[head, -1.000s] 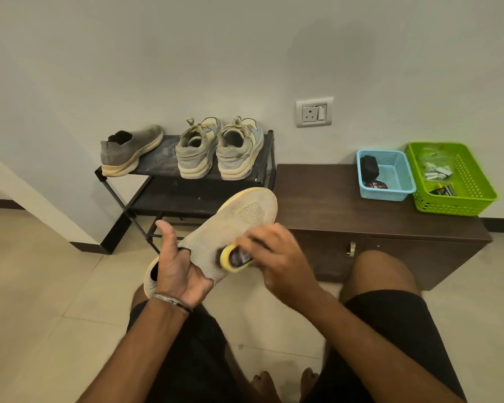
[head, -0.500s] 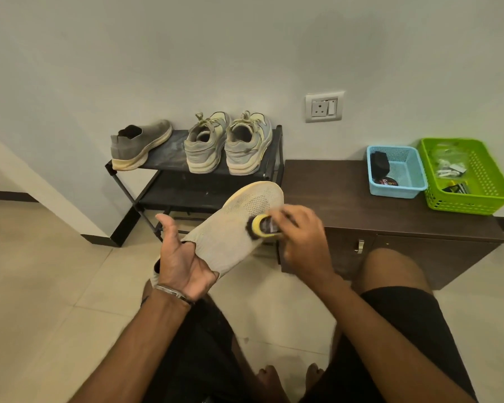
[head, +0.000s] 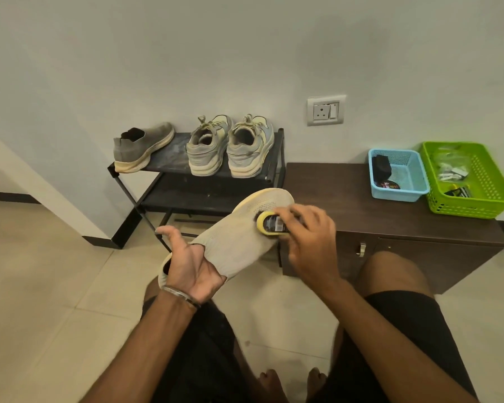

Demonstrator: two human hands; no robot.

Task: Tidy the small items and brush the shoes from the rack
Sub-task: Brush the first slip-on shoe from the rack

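I am holding a pale knit shoe (head: 239, 237) up over my knees, my left hand (head: 191, 264) tucked into its opening with the thumb sticking out. My right hand (head: 309, 239) is gripping a small yellow-edged brush (head: 269, 225), fingers curled round it. Over the last second the brush has been travelling from mid-shoe up to the toe, so this shoe's upper is probably nearly brushed. Three more shoes are waiting on the rack (head: 271, 152).

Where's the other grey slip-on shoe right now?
In the head view, the grey slip-on shoe sits on the left end of the rack's top shelf, left of the pair of laced sneakers.
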